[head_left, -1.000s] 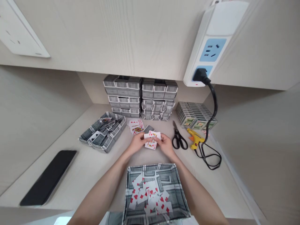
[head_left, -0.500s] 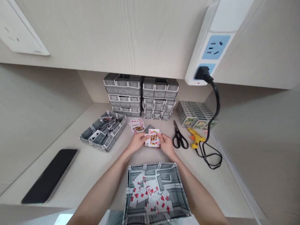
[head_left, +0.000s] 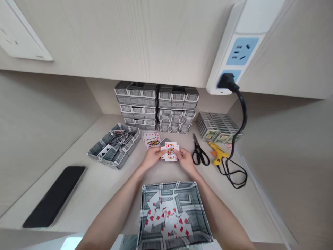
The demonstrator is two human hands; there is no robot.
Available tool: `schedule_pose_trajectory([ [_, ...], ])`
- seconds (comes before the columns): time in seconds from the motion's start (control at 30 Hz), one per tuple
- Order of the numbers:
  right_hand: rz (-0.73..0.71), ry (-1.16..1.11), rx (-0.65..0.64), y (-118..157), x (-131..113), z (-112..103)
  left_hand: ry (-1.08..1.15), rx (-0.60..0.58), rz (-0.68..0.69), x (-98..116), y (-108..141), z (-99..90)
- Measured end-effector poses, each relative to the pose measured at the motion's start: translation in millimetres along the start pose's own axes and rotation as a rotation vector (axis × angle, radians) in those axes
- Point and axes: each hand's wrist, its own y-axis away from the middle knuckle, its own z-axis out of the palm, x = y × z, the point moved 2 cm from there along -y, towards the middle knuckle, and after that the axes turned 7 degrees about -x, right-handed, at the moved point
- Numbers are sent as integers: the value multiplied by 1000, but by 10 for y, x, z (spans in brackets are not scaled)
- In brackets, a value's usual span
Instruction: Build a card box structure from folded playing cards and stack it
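Over the middle of the desk, my left hand point(head_left: 153, 156) and my right hand point(head_left: 185, 158) pinch playing cards between them. A king of diamonds point(head_left: 171, 151) lies upright on top, crossing an ace point(head_left: 163, 153) turned sideways beneath it. Just behind my left hand, several face-up cards point(head_left: 152, 139) rest on the desk. Between my forearms stands a large box made of cards point(head_left: 177, 194), with loose red-suit cards point(head_left: 169, 217) inside.
Card-made boxes point(head_left: 156, 102) are stacked at the back. A card tray point(head_left: 114, 146) and black phone point(head_left: 54, 196) lie left. Scissors point(head_left: 199, 154), a yellow glue gun point(head_left: 218, 153), its cord and card packs point(head_left: 218, 126) are right. A power strip point(head_left: 231, 62) hangs above.
The king has shifted slightly up over the ace, and more of the card beneath shows at the right. Both hands still pinch the cards.
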Motion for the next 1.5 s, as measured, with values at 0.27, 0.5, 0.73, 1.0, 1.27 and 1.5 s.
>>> schedule_pose_trajectory([
  [0.27, 15, 6, -16, 1, -2, -1, 25, -8, 32, -59, -22, -3],
  [0.5, 36, -1, -24, -19, 44, -25, 139, -65, 0, -94, -32, 7],
  [0.73, 22, 21, -16, -3, -13, -7, 148, -67, 27, -98, -39, 9],
  [1.0, 25, 14, -19, 10, -54, 7, 125, -61, 15, -73, -23, 2],
  [1.27, 39, -26, -41, 14, -59, 14, 106, -68, 15, -90, -21, -4],
  [1.5, 50, -30, -44, 11, -45, 3, 150, -92, -2, -61, -9, 4],
])
